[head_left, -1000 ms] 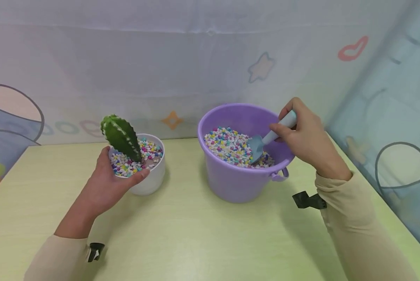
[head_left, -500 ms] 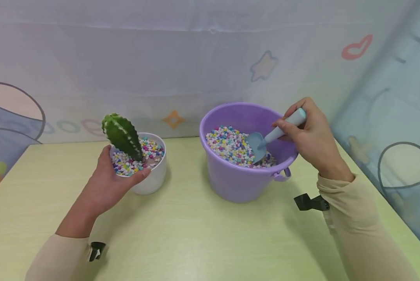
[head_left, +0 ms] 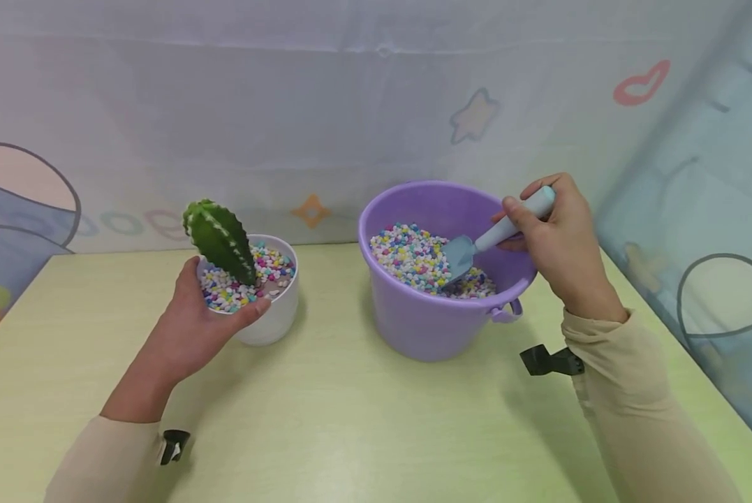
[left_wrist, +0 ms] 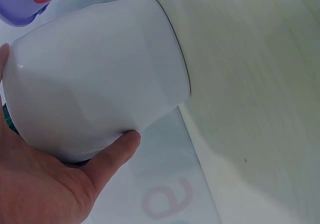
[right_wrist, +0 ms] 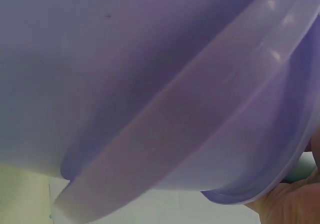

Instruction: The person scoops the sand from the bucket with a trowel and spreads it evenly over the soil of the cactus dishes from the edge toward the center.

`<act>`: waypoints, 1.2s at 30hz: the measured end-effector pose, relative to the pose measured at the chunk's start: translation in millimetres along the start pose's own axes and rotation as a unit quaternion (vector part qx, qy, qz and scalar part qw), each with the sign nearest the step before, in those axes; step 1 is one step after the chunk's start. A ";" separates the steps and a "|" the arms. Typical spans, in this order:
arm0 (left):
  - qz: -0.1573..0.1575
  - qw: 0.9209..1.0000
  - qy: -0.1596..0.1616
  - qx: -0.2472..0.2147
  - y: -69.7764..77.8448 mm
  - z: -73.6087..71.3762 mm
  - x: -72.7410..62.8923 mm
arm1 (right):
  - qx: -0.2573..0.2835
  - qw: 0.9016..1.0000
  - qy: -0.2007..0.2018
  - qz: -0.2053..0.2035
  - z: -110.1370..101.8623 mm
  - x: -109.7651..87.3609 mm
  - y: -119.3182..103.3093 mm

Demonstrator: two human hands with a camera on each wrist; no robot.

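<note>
My left hand holds a white flower pot by its near left side, thumb in front and fingers partly hidden behind the rim. A green cactus leans left out of it among colourful pebbles, with a bare greyish patch at the right. My right hand grips the pale blue handle of a small toy shovel. The shovel's blade rests in the pebbles inside a purple bucket; its tip is partly buried. In the right wrist view, the bucket's wall and handle cover most of the work.
Both containers stand on a pale wooden table, pot left and bucket right, with a gap between them. A printed cloth hangs close behind, and another closes off the right side. The bucket's rim rises around the shovel.
My right hand has shifted slightly right and tipped the shovel's handle outward, so the blade lies at a changed angle in the pebbles. The left hand and the pot stay in place.
</note>
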State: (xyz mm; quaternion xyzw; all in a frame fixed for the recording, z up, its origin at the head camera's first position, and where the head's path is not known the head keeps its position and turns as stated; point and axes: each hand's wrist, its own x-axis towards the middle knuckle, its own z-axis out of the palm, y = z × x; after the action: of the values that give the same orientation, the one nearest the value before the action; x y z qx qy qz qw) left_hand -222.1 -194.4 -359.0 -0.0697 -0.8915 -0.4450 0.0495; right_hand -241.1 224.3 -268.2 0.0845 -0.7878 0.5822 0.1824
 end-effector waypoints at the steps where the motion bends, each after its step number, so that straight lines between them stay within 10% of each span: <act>1: 0.000 1.000 0.000 0.000 0.4 0.2 0.2 | 0.002 1.000 0.001 0.003 -0.4 0.4 -0.1; 11: -0.004 1.000 -0.002 0.004 2.6 -0.4 -0.5 | -0.008 0.999 -0.025 0.040 -3.6 3.5 -0.9; 22: -0.004 1.000 -0.001 0.008 2.1 -0.7 0.2 | 0.013 0.974 -0.193 -0.117 -21.1 -2.8 8.0; 30: -0.010 1.000 -0.003 0.011 2.7 -3.2 -1.0 | -0.102 0.989 -0.066 -0.078 -0.1 -5.9 4.9; 36: -0.006 1.000 -0.002 0.008 2.0 -3.8 1.0 | -0.199 0.980 -0.020 0.001 8.3 -2.9 -5.0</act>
State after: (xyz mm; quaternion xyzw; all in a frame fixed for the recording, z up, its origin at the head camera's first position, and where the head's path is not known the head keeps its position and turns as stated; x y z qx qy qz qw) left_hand -222.6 -196.2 -355.0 -0.0650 -0.8956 -0.4377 0.0459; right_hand -238.2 214.7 -267.0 0.0573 -0.8916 0.4118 0.1793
